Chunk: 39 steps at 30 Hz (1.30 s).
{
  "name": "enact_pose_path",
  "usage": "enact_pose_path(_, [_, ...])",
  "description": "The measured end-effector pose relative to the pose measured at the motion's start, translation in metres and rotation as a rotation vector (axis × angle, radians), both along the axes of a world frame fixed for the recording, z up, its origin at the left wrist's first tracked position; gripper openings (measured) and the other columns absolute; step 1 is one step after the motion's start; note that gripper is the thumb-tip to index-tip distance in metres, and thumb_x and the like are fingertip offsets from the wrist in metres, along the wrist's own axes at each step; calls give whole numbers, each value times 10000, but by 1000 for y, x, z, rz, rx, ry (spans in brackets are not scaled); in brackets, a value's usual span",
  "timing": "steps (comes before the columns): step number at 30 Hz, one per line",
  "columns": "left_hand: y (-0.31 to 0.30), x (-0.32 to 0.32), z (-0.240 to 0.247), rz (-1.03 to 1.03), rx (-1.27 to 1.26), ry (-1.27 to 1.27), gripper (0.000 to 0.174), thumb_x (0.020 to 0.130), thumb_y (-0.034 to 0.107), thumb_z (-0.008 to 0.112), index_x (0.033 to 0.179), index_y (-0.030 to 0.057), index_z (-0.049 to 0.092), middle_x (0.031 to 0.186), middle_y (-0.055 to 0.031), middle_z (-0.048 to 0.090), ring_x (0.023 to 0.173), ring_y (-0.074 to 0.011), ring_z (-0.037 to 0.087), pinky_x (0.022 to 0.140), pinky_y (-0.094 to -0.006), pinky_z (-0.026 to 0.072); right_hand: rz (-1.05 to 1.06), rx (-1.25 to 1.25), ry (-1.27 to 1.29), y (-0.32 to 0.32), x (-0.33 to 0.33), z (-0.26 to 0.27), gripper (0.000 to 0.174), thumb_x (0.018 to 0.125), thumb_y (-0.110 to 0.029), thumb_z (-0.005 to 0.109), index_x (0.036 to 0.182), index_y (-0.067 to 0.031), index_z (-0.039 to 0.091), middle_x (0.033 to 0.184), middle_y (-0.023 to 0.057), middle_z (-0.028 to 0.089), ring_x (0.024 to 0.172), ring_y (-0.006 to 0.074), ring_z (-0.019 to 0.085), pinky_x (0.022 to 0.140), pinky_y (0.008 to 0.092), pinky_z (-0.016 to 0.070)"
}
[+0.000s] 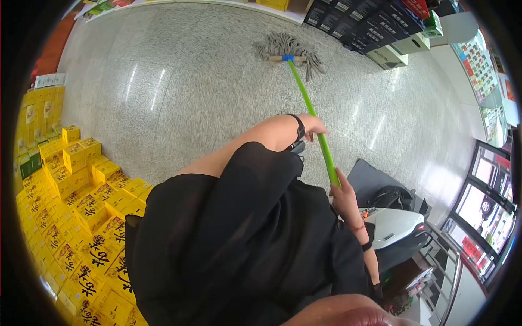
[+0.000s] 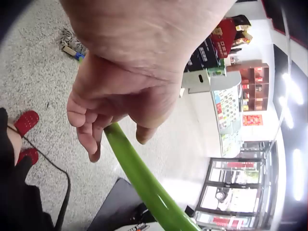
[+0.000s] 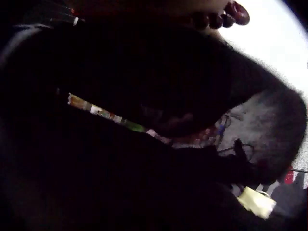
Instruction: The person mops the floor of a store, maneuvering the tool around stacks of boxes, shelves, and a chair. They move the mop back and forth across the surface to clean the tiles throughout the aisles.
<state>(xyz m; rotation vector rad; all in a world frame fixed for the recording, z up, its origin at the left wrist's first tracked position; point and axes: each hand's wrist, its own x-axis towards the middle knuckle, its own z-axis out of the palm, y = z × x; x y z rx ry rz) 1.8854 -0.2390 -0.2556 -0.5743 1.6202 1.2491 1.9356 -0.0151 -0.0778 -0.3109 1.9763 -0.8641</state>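
A string mop (image 1: 287, 42) with grey strands lies on the speckled floor, its wooden bar and blue clamp at the foot of a green handle (image 1: 304, 93). My left hand (image 1: 314, 126) grips the handle partway along. In the left wrist view the same hand (image 2: 120, 91) has its fingers bent loosely round the green pole, thumb on the other side. Nearer my body, my right hand (image 1: 344, 196) holds the upper end of the handle. The right wrist view is mostly dark cloth, and the right hand is hidden there.
Stacked yellow boxes (image 1: 81, 201) fill the left side. Dark cartons (image 1: 364, 22) stand at the back right beside a glass display counter (image 1: 478, 68). A grey mat (image 1: 365, 179) and a white scooter-like vehicle (image 1: 394, 225) are at the right, near glass doors (image 1: 478, 204).
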Motion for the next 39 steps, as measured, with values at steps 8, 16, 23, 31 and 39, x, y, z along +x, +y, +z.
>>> enact_pose_path(8, [-108,-86,-56,374,-110,198,445,806,427,478,827,2,610,632,-159,589,479,-225,556,440,-361,443,-29,149,-40,-165,-101,-20,497,840,-184,460,1315,-94,343,642,48,517,500,104,452,448,251,377])
enact_pose_path(16, [-99,-90,-20,-60,-295,328,524,772,435,580,924,-66,572,638,-163,577,474,-218,545,432,-345,448,81,121,19,-131,-100,-41,521,831,-156,478,1316,-49,320,620,67,524,554,129,496,532,277,418])
enact_pose_path(23, [-28,-47,-36,151,-110,242,1021,679,383,697,1351,-19,42,874,-214,571,582,-242,565,428,-335,469,137,25,27,-51,-71,-31,516,840,-142,458,1331,-83,311,643,25,482,541,81,442,479,226,375])
enact_pose_path(31, [84,8,-23,31,33,153,780,740,468,597,1331,83,263,911,-197,576,572,-236,561,487,-350,484,361,93,-20,93,-65,-7,568,820,-108,521,1340,-100,291,852,123,579,712,148,561,680,261,448])
enact_pose_path(39, [124,50,24,-37,235,46,440,826,466,452,1209,251,425,1045,-161,570,731,-201,576,641,-374,434,634,265,-27,161,-82,34,598,795,-148,540,1337,-177,288,1096,234,534,1023,319,536,837,327,424])
